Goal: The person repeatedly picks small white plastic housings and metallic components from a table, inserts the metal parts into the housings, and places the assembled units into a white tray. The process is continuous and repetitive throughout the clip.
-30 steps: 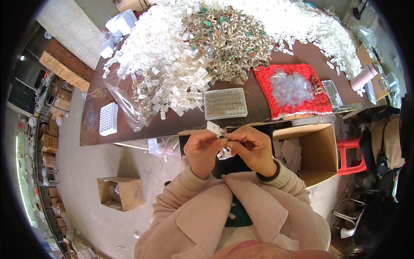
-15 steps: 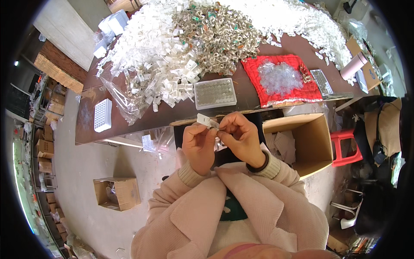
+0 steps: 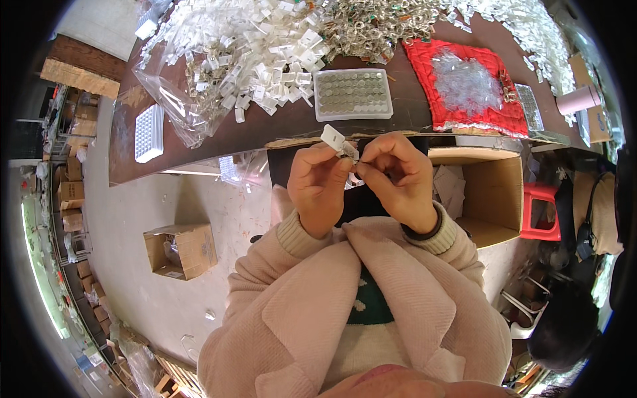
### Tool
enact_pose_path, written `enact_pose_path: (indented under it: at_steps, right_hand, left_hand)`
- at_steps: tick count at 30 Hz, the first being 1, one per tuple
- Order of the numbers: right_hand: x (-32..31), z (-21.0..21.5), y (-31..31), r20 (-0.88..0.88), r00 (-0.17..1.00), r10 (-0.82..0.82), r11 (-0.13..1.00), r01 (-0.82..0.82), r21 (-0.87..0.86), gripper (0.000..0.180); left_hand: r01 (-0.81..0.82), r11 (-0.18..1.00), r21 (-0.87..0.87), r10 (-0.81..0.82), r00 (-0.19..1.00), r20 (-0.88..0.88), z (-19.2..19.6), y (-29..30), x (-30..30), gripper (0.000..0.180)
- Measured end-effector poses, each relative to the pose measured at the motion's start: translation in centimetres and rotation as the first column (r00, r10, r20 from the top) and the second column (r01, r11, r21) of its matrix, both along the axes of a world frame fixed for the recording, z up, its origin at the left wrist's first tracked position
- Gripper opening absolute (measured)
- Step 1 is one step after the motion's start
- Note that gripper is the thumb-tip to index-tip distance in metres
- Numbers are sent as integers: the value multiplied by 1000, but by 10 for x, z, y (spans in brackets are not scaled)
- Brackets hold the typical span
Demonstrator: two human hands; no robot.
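Left hand (image 3: 316,189) and right hand (image 3: 406,182), I pinch this white piece (image 3: 332,138) by the desk's (image 3: 233,142) near edge; slackness could drop it.

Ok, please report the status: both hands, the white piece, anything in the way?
Left hand pinching white piece, tilted. Right hand at its lower end, grip unclear. Tray ahead on table, apart from both hands.

Red plastic stool (image 3: 539,192), pink bottle (image 3: 577,100), open cardboard box (image 3: 197,251) on grey floor (image 3: 119,225)
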State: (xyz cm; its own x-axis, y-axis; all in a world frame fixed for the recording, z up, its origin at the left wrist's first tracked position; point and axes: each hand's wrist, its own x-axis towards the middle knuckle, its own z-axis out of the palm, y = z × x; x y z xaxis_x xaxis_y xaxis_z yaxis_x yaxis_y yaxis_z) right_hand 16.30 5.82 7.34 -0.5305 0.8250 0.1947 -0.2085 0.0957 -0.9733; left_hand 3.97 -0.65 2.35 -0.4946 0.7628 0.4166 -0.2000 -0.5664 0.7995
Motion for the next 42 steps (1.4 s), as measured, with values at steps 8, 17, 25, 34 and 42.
enact_pose_path:
  at_steps: [8, 17, 25, 34, 42]
  right_hand:
    - [-3, 7, 19, -103, 988, 116, 954, -139, -265, 20]
    - [-17, -34, 15, -120, 987, 107, 954, -136, -269, 23]
    - [-14, -30, 33, 259, 946, -193, 930, 92, 356, 23]
    - [-49, -42, 77, 360, 825, -435, 656, 16, 755, 21]
    - [-55, -32, 75, 495, 752, -435, 748, -4, 664, 17]
  left_hand:
    - [131, 991, 19, -132, 974, 185, -2, 5, -10, 22]
    - [180, 978, -109, -107, 871, 480, -16, 3, -14, 19]
    - [159, 973, -168, -72, 898, 434, -22, 13, -36, 17]
    - [230, 958, -171, -98, 822, 561, -32, 19, -55, 15]
    - [310, 935, -170, -166, 809, 564, -34, 24, -61, 17]
